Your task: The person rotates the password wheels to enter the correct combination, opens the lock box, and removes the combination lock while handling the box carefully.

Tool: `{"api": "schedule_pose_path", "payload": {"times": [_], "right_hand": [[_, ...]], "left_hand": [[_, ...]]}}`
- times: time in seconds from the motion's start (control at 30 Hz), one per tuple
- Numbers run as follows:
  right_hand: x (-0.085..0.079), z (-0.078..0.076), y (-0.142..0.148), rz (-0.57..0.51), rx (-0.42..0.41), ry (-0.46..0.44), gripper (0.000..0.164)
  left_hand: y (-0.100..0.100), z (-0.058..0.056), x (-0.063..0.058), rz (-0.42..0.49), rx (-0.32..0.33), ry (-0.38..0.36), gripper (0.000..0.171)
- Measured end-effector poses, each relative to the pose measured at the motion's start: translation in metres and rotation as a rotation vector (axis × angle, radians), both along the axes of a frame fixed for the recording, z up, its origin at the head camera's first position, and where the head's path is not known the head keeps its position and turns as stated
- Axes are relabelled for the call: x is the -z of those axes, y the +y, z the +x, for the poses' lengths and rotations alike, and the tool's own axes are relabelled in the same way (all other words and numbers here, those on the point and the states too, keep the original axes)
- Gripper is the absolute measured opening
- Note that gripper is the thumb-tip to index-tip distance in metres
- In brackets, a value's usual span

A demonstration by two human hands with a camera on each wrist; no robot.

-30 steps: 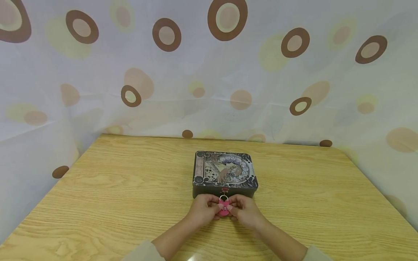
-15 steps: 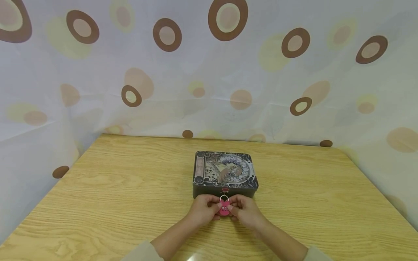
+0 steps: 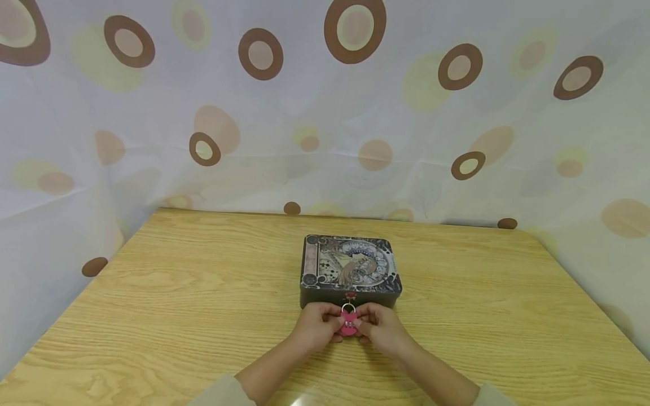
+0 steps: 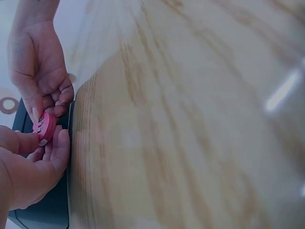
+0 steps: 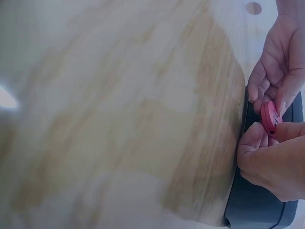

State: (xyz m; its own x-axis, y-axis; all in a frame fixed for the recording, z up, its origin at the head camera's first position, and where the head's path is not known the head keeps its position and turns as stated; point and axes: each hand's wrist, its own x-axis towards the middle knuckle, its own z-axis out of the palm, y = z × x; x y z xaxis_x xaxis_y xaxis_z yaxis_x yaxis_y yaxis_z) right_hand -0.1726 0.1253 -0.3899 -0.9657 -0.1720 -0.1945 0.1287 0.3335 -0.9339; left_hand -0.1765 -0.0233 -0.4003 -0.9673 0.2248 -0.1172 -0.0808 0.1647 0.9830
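A dark box [image 3: 350,262] sits just below the centre of the frame on the wooden tabletop [image 3: 193,293]; its printed lid is down, hiding whatever is inside. Any lettering in the artwork is too small to read. In the lower centre, just below the box's red clasp [image 3: 350,295], is a pink padlock [image 3: 348,323], its dial markings illegible. Left hand [image 3: 312,328] and right hand [image 3: 384,330] each have a pinching grip on the padlock's sides.

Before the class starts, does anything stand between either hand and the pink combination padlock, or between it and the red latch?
Nothing visible: the left hand and right hand both pinch the combination padlock, and nothing separate shows between it and the red latch. Whether it hooks through is unclear.
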Motion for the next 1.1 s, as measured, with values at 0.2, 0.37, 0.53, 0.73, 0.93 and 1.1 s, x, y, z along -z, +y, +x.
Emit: {"api": "schedule_pose_path", "payload": {"times": [0.2,0.37,0.53,0.73,0.93,1.1], "right_hand": [[-0.0009,-0.0006,0.0009,-0.017,-0.001,-0.019,0.021],[-0.0022,-0.0005,0.0017,-0.019,0.002,-0.026,0.023],[-0.0019,-0.0007,0.0028,-0.024,-0.004,-0.027,0.024],[-0.0004,-0.0008,0.0047,-0.032,-0.012,-0.03,0.025],[0.0,-0.0007,0.0053,-0.038,-0.024,-0.023,0.025],[0.0005,-0.0008,0.0053,-0.036,-0.038,-0.02,0.026]], "left_hand": [[0.0007,-0.0014,0.0016,0.001,-0.01,-0.01,0.019],[0.0007,-0.0009,0.001,0.012,-0.015,0.003,0.019],[0.0005,-0.0002,0.0004,0.02,-0.02,0.007,0.019],[-0.0003,0.0008,-0.0017,0.012,-0.022,0.003,0.018],[-0.0007,0.0023,-0.0041,0.01,-0.027,-0.003,0.018],[-0.0009,0.0022,-0.0047,0.011,-0.026,-0.004,0.018]]}}
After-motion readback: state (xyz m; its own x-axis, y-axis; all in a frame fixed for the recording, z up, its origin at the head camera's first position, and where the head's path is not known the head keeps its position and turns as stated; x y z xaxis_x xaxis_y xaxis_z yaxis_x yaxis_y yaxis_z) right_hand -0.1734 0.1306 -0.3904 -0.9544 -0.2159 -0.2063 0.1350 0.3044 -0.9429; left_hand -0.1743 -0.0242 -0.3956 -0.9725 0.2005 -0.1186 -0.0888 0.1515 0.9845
